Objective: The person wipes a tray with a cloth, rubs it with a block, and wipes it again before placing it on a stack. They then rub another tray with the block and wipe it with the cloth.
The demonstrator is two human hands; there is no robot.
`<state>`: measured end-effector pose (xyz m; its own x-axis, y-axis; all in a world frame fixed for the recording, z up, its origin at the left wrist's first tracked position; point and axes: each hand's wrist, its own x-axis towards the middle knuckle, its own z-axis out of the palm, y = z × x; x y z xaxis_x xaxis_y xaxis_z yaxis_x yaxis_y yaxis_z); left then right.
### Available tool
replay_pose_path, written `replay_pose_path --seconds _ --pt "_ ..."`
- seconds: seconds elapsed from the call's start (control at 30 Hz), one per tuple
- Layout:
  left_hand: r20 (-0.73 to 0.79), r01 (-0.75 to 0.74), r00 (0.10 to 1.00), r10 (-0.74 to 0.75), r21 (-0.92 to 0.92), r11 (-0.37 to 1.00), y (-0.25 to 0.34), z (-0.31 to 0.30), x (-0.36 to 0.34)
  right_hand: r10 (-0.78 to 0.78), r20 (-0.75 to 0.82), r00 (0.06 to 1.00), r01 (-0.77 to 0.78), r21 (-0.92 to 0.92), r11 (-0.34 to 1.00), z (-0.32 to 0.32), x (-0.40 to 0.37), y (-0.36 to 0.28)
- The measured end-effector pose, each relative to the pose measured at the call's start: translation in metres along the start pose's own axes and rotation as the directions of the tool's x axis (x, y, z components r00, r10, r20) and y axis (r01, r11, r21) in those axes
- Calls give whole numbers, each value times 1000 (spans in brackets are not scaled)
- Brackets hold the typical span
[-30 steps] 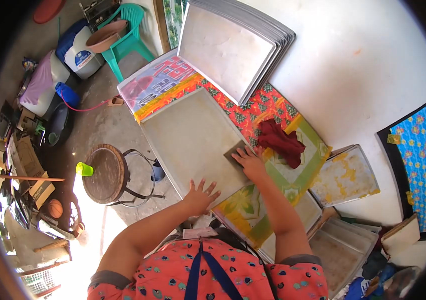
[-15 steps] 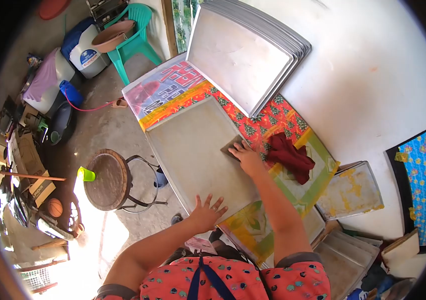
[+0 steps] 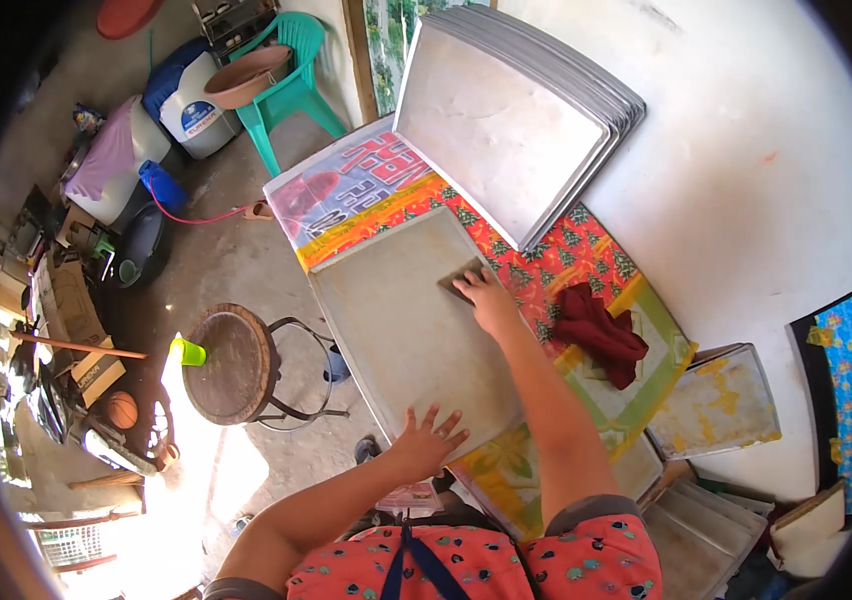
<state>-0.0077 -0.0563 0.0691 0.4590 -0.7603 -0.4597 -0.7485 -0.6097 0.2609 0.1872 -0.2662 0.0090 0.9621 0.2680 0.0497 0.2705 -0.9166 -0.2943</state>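
A shallow metal baking tray (image 3: pixel 391 320) lies on the covered table. My right hand (image 3: pixel 486 300) grips a flat grey-brown scraper (image 3: pixel 459 278) against the tray's surface, near its right edge; I cannot make out its exact material. My left hand (image 3: pixel 426 440) rests with fingers spread on the tray's near edge. A crumpled dark red cloth (image 3: pixel 598 335) lies on the table, right of my right hand. Beyond the tray, a stack of similar metal trays (image 3: pixel 506 110) stands at the table's far right against the wall.
Left of the table is a round wooden stool (image 3: pixel 231 365) with a bright green cup (image 3: pixel 187 352) on it. A green plastic chair (image 3: pixel 296 95) holding a brown basin (image 3: pixel 246 78) stands farther back. More trays (image 3: pixel 716 400) are at the right, below table level.
My right hand has slid the scraper a little toward the tray's far end. My left hand stays at the near edge. The whole view has shifted slightly.
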Motion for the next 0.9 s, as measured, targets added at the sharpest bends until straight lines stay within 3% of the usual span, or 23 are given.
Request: replay_pose_path --seconds 0.07,0.1,0.2,0.27,0.37,0.4,0.43,0.47,0.53,0.63,0.67,0.73,0.8,0.87,0.9 --pt "12 -10 1000 10 15 1000 0 2 -2 -4 -47 999 5 24 1000 5 14 -5" --pt "14 -9 1000 9 10 1000 0 3 -4 25 -20 999 -27 -102 994 -14 4 -17" --pt "-10 -15 1000 15 -13 1000 -1 -2 -2 66 83 994 -66 -2 998 -45 -41 -29" --pt "-17 -22 1000 21 -54 998 -3 -6 -5 89 53 995 -89 9 996 -61 -83 -33" --pt "-339 -21 941 -12 -95 995 -13 -5 -8 105 84 991 -108 41 993 -66 -143 -31" --pt "-375 -31 927 -21 -132 991 -23 -1 -6 106 104 989 -112 56 992 -68 -159 -29" --pt "-408 -40 912 -32 -167 985 -38 5 -2 90 26 996 -92 85 992 -77 -171 -31" --pt "-438 -48 898 -47 -203 978 -48 5 -2 199 22 980 -197 285 938 -80 -176 -32" --pt "-528 72 841 -115 -101 992 -57 -6 -6 402 89 911 -362 641 677 -82 -191 -35" --pt "-174 287 934 -312 -156 945 -42 -67 -23 368 -232 900 -250 417 874 -91 -198 -47" --pt "-351 249 897 -268 -99 963 -38 -60 -25 366 -288 885 -254 360 898 -94 -196 -52" --pt "-661 207 738 -136 30 978 -40 -36 -22 344 -400 849 -264 243 933 -104 -184 -69" --pt "-407 261 882 -238 -1 965 -46 -30 -24 345 -159 925 -334 91 938 -98 -167 -78" --pt "-175 321 937 -303 89 943 -41 -47 -30 328 3 945 -328 -18 944 -86 -164 -83" --pt "-254 275 933 -257 40 961 -49 -36 -28 306 37 951 -304 -42 952 -80 -163 -84"
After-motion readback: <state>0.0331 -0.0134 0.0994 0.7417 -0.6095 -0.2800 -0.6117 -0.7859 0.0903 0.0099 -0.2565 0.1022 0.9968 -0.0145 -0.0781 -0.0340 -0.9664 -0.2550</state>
